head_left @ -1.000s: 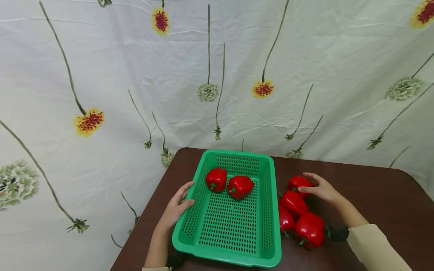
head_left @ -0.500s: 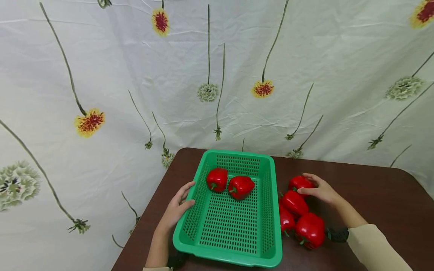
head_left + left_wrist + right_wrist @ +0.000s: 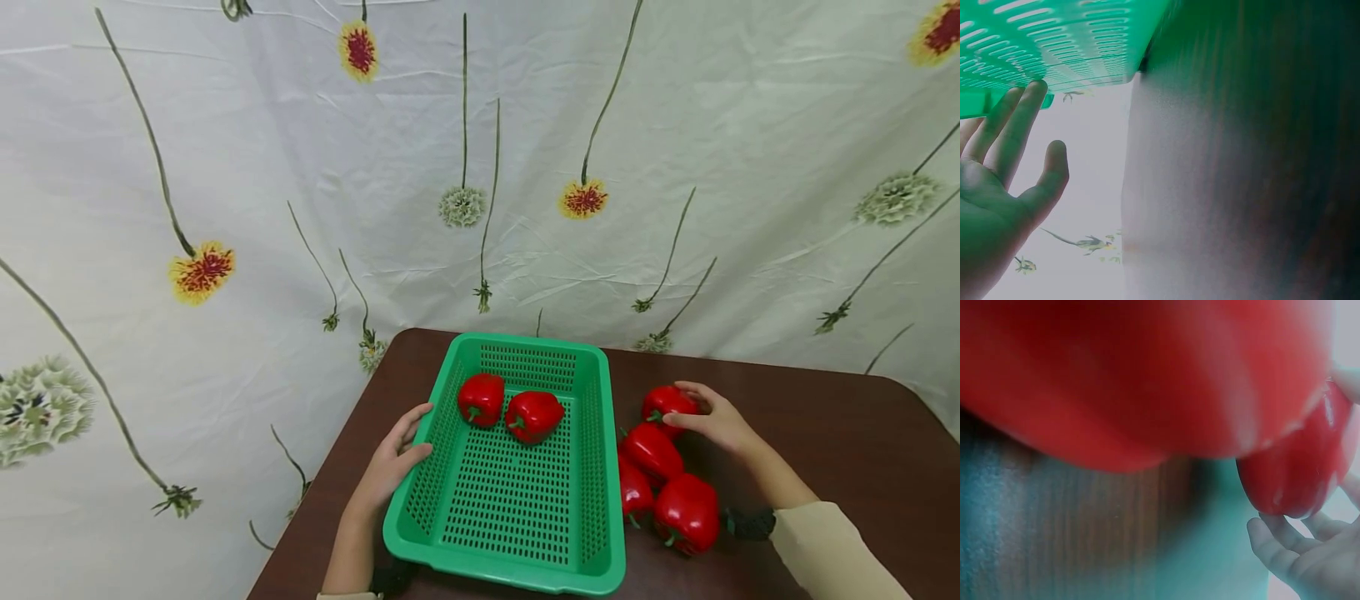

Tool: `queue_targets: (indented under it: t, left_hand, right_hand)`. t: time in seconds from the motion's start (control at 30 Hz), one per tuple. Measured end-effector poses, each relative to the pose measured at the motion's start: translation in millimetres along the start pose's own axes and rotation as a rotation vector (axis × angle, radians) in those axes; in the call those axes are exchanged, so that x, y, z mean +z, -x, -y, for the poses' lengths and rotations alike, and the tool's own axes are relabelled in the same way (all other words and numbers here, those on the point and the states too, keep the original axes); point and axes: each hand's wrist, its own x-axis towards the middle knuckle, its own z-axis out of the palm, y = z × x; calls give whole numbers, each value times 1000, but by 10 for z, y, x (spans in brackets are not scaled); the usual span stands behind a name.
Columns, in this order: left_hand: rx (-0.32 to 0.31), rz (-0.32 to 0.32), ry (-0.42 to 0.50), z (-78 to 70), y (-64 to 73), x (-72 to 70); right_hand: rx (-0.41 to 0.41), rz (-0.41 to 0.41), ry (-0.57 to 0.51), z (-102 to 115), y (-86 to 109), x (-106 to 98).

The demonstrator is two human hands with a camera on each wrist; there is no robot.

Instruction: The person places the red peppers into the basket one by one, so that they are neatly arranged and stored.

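My left hand [image 3: 390,458] rests against the left side of a green plastic basket [image 3: 498,575], its fingers fairly straight; in the left wrist view, fingertips [image 3: 1036,87] touch the slotted wall from outside. Two red bell peppers lie inside near the far end, one on the left [image 3: 481,400] and one beside it [image 3: 534,417]. Right of the basket, my right hand [image 3: 716,418] grips the farthest loose red bell pepper [image 3: 663,404], thumb on one side and fingers on the other. The right wrist view shows this hand [image 3: 1329,556] curled around that pepper [image 3: 1297,462].
Three more red bell peppers cluster between basket and right forearm: a middle one [image 3: 652,452], one against the basket wall [image 3: 634,490], and the nearest one [image 3: 686,512]. A dark brown table [image 3: 832,433] carries everything. A flower-patterned white cloth [image 3: 525,150] hangs behind.
The pepper in my right hand has shifted slightly, tilting so its stem shows at the near left. The left hand and the basket hold their places.
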Motion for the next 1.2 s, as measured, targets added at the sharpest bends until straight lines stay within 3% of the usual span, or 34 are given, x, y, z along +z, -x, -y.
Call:
queue_targets:
  t: [0.6,1.2]
  left_hand:
    - [13,7,0,8,-1,-4]
    - [12,6,-5,1,-3,1]
  right_hand:
    - [-19,9,-52,242,57,-172]
    - [-107,53,-44,598,68,-113]
